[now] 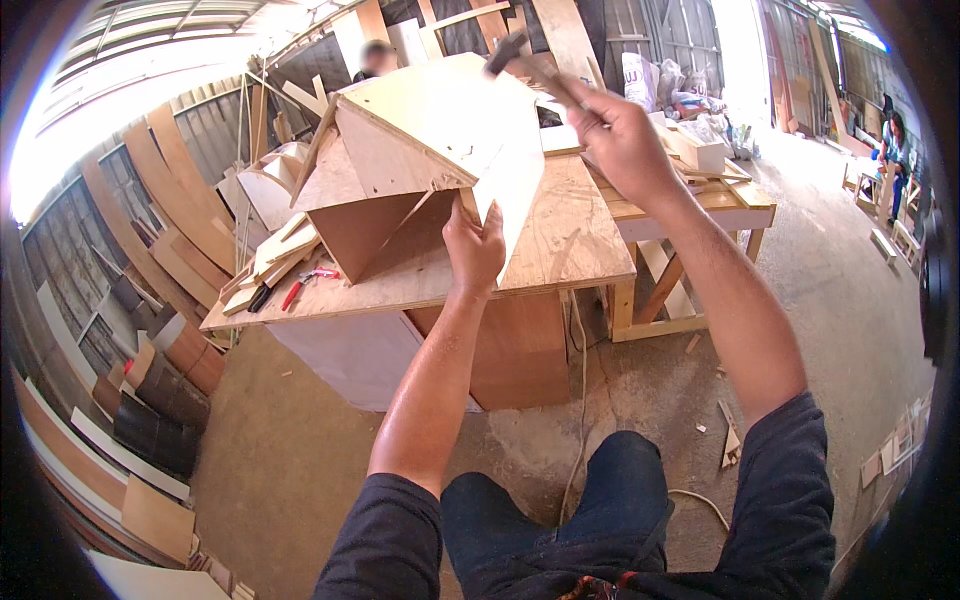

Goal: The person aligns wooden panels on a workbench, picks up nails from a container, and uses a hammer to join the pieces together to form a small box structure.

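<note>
A house-shaped plywood box [375, 160] with a sloped roof stands on the wooden workbench [575, 245], its open end toward me. My left hand [475, 245] is closed around the near right edge of the box, under the roof's lower corner, thumb on the outer side and fingers toward the inside. In my right hand [622, 140] a hammer [553, 82] is gripped by its handle, raised above the box's right side. The hammer's head is slightly blurred and apart from the wood. Any nail at that edge is too small to make out.
Red-handled pliers [300, 288] and a black-handled tool [260, 298] lie at the bench's left corner beside wood offcuts [280, 250]. A lower wooden table [700, 205] stands right. A cable [580, 400] crosses the floor. One person [376, 62] is behind the box, another [890, 150] far right.
</note>
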A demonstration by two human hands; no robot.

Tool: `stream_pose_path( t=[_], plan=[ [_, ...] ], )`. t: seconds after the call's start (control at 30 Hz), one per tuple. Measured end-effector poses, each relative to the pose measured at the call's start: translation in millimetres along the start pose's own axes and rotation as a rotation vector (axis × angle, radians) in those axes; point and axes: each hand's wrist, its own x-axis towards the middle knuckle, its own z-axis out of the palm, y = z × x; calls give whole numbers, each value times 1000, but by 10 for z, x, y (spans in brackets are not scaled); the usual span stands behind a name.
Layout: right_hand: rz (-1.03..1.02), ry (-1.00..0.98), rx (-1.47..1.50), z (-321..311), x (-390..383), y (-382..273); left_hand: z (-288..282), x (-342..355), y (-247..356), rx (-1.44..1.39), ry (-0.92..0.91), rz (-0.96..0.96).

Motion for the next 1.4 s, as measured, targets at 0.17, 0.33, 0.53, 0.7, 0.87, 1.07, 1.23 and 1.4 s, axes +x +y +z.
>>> stream_pose_path(
  t=[0.17, 0.33, 0.53, 0.7, 0.87, 1.07, 1.23, 1.4],
  plan=[
    [-105, -18, -79, 222, -128, 80, -42, -16, -47, 10, 29, 14],
    [-4, 257, -15, 135, -141, -23, 28, -10, -2, -23, 40, 31],
    [151, 4, 10, -41, -62, -188, 19, -3, -11, 68, 43, 102],
    [-27, -61, -93, 121, -168, 9, -30, -5, -73, 68, 44, 87],
    [-16, 22, -67, 113, -164, 23, 22, 1, -43, 23, 50, 115],
    [-60, 79, 59, 70, -91, 96, -6, 4, -51, 46, 33, 25],
    [57, -53, -26, 165, -222, 18, -31, 7, -66, 14, 34, 109],
    [-27, 42, -19, 181, -244, 23, 13, 5, -30, 23, 47, 108]
  ],
)
